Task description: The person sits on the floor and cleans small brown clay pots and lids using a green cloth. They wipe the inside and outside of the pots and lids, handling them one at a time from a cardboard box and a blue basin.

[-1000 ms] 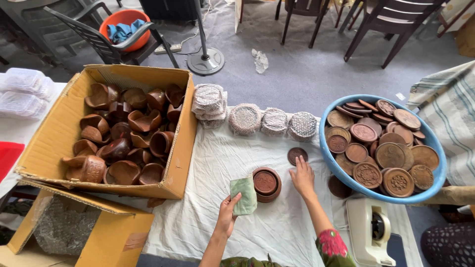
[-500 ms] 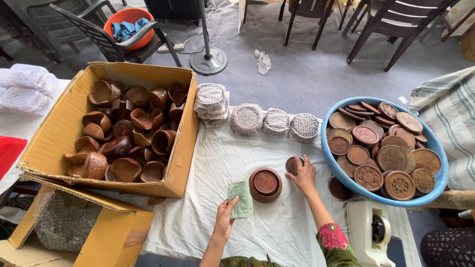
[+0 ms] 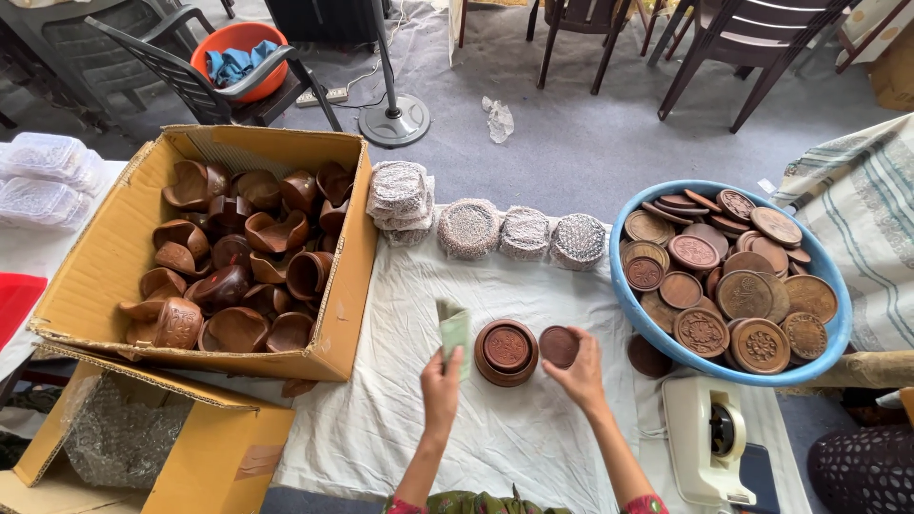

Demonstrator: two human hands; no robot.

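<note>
- White cloth covers a work table (image 3: pixel 533 286), with a cardboard box of carved wooden cups (image 3: pixel 238 252) at left and a blue basin of carved discs (image 3: pixel 728 286) at right.
- Left hand (image 3: pixel 441 385) now lifts a folded green cloth (image 3: pixel 455 328), pinched between closed fingers, where earlier it lay flat.
- Right hand (image 3: pixel 579 371) has carried a small wooden disc (image 3: pixel 559 345) nearer, fingers curled on its edge, just right of the round wooden bowl (image 3: pixel 506 350).
- Cloth and disc have come together at the bowl.

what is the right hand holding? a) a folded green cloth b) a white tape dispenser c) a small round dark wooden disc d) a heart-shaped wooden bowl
c: the right hand grips a small round dark wooden disc beside the round brown wooden bowl on the white sheet; the folded green cloth is in the left hand.
</note>
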